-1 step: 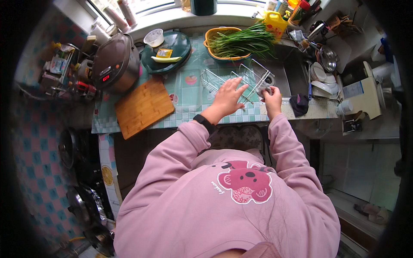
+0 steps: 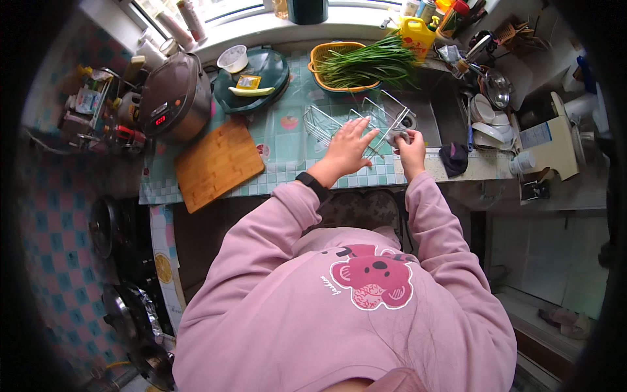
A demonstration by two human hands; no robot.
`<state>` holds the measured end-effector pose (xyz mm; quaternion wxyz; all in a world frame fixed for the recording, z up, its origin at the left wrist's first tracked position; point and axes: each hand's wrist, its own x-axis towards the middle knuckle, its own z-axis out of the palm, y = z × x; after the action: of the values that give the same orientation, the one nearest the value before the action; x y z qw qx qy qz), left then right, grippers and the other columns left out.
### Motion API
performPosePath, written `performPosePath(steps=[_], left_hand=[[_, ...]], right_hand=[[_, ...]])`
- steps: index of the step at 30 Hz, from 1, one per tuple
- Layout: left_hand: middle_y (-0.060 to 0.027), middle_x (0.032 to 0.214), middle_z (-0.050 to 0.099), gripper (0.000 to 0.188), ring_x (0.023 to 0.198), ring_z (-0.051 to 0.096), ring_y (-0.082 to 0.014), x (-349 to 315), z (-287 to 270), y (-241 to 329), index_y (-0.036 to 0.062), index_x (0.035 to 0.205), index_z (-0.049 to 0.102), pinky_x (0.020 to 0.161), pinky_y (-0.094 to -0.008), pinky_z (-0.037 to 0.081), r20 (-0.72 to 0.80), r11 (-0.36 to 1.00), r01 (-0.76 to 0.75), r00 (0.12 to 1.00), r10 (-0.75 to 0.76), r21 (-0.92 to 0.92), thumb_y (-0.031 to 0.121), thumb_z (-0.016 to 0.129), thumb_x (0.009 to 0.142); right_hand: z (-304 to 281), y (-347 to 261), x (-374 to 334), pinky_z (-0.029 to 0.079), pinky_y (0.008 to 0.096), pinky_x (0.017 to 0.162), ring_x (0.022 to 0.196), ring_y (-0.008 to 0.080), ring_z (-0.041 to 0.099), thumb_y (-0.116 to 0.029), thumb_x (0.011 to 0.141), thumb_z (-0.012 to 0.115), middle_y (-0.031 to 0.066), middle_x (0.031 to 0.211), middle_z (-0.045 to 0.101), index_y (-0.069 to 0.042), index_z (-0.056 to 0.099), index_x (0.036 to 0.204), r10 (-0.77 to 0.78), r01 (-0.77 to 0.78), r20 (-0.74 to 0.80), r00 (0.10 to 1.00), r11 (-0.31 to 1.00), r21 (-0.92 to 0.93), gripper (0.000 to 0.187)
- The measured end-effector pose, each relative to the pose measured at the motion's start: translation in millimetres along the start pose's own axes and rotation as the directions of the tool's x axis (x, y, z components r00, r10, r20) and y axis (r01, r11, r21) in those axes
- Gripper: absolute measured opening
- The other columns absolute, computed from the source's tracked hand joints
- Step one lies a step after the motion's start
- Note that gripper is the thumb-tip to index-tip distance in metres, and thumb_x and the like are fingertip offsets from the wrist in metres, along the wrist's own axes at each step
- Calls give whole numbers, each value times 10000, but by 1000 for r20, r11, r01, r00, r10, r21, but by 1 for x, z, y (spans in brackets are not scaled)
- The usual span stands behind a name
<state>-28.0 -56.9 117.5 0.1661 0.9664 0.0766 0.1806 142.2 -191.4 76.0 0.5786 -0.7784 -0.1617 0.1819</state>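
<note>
A metal wire rack (image 2: 385,134) lies on the counter and reaches over the sink's edge. My left hand (image 2: 348,149) rests on its near side, fingers spread and stretched out. Between the thumb and fingertips of my right hand (image 2: 412,154) is a small grey wad (image 2: 394,135), pressed against the rack's right part. Whether the wad is cloth or a scouring pad cannot be made out. Just right of that hand, a dark crumpled cloth (image 2: 454,159) sits on the sink's front ledge.
A yellow basket (image 2: 313,65) of long green stalks stands behind the rack. Leftward are a wooden cutting board (image 2: 219,163), a dark green round lid (image 2: 279,81) and a rice cooker (image 2: 175,98). Bowls (image 2: 491,130) crowd the right of the metal sink (image 2: 444,117).
My right hand and the grey wad have shifted very slightly left along the rack. My left hand stays nearly where it was, still spread on the wires.
</note>
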Motion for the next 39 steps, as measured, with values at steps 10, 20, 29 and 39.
performPosePath(steps=[10, 20, 29, 39], left_hand=[[-125, 1583, 214, 1136, 1462, 211, -297, 13, 33, -3, 165, 1517, 267, 1154, -465, 223, 177, 990, 50, 981, -73, 131, 420, 871, 589], [-113, 1529, 320, 838, 1462, 197, -309, 24, 44, -4, 158, 1463, 362, 1125, -517, 230, 263, 980, 151, 948, -182, 132, 194, 715, 704], [-122, 1537, 308, 784, 1481, 155, -293, 24, 43, -2, 136, 1462, 361, 1154, -528, 163, 259, 980, 157, 948, -185, 126, 124, 652, 734], [-130, 1514, 329, 790, 1470, 174, -302, 22, 48, -4, 133, 1449, 373, 1158, -521, 152, 207, 983, 148, 964, -169, 113, 112, 665, 716]], right_hand=[[23, 9, -28, 524, 399, 726, 791, 331, 683, -134, 727, 725, 186, 821, 696, -14, 682, 888, -166, 188, 90, 982, 903, -385, 205], [17, -9, -3, 515, 381, 680, 741, 297, 678, -23, 717, 673, 171, 820, 696, -12, 660, 881, -194, 185, 11, 981, 916, -356, 164], [19, -13, -7, 522, 407, 694, 760, 342, 678, -3, 716, 661, 183, 803, 689, -23, 645, 882, -237, 240, 63, 969, 862, -447, 168], [18, -3, -29, 518, 351, 664, 724, 250, 682, 23, 757, 667, 154, 806, 696, -8, 641, 906, -264, 314, 181, 947, 873, -374, 155]])
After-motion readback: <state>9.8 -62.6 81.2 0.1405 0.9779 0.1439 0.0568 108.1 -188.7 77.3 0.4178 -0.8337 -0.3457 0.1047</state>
